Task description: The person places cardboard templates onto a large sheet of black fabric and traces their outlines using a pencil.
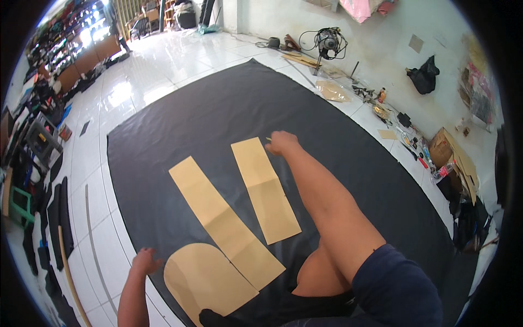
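A large black sheet of leather-like material is spread flat on the floor. Three tan card pattern pieces lie on it: a short creased strip, a longer strip and a round-topped piece, which touches the long strip's lower part. By the upper right corner of the short strip, my right hand is closed in a pinch on a thin pale stick, its kind too small to make out. My left hand hovers near the sheet's left edge, beside the rounded piece, fingers apart and holding nothing.
White tiles surround the sheet. Along the right wall are a fan, a cardboard box, a plastic bottle and scattered tools. Dark rolls, a long wooden stick and a green stool are at left.
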Demonstrator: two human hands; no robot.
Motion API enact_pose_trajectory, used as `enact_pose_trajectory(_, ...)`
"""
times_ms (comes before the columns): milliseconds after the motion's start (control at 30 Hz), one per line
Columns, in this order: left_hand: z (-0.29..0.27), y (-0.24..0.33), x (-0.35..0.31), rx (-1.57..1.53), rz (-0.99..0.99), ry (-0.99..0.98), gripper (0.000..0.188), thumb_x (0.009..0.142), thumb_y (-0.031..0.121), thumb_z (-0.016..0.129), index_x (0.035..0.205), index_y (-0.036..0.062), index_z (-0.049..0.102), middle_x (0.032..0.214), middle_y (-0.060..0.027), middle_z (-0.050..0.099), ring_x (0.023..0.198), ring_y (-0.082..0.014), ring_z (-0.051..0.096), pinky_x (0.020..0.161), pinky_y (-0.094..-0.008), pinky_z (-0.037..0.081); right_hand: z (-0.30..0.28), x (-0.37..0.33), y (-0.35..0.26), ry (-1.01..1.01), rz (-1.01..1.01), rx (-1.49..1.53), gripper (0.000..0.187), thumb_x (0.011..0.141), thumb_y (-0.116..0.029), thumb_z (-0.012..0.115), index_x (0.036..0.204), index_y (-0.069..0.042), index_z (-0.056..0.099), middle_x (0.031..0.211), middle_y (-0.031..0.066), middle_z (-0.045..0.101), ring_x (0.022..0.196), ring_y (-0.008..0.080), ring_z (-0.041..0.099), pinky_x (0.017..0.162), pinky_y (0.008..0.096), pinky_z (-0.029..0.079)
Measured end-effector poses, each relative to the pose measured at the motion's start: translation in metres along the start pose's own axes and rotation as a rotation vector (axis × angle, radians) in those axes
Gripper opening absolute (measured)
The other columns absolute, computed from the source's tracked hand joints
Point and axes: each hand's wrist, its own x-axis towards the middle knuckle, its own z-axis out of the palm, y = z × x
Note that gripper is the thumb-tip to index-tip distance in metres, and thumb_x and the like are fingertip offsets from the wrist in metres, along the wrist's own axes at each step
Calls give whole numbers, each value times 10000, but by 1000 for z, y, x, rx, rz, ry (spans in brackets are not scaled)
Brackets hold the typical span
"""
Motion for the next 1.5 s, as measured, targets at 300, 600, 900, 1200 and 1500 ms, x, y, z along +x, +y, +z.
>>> enact_pose_trajectory(300, -75, 12, 16, -270, 49, 204, 559, 860, 325, 707, 1299, 3, 583, 1306, -236, 583, 1220, -368, 568, 1026, -426, 469, 16, 0, 50, -88, 52, 135, 501, 904, -457, 635, 1238, -85, 657, 1265, 145, 654, 1193, 320, 611, 981, 444, 504)
enact_pose_trajectory(600, -48, -17, -4, -335, -153, 57, 544, 837, 292, 745, 1274, -2, 606, 1200, -240, 637, 986, -345, 673, 864, -433, 541, 104, 56, 42, -83, -203, 85, 314, 911, -328, 597, 1093, -87, 683, 1085, 136, 713, 1029, 316, 675, 853, 473, 539)
enact_pose_trajectory(900, -3, -43, -155, -374, -512, -201, 570, 849, 284, 738, 1291, -39, 582, 1164, -276, 656, 998, -346, 684, 847, -411, 550, 198, 92, -70, 57, -641, 328, 253, 925, -326, 579, 930, -81, 644, 873, 125, 695, 868, 334, 686, 732, 470, 548)
enact_pose_trajectory(1200, -94, 37, -238, -415, -679, -144, 557, 837, 269, 768, 1273, -28, 589, 1124, -240, 660, 980, -333, 686, 810, -396, 557, 199, 78, -144, -204, -909, 317, 187, 906, -111, 514, 1002, -81, 672, 993, 124, 707, 979, 304, 687, 779, 435, 555)
enact_pose_trajectory(1500, -48, 89, -84, -332, -133, -70, 514, 842, 243, 760, 1249, -18, 588, 1147, -210, 631, 940, -327, 642, 821, -406, 532, 202, 82, -122, -86, -840, 222, 210, 903, -106, 504, 967, -80, 703, 966, 126, 721, 950, 321, 699, 781, 452, 556)
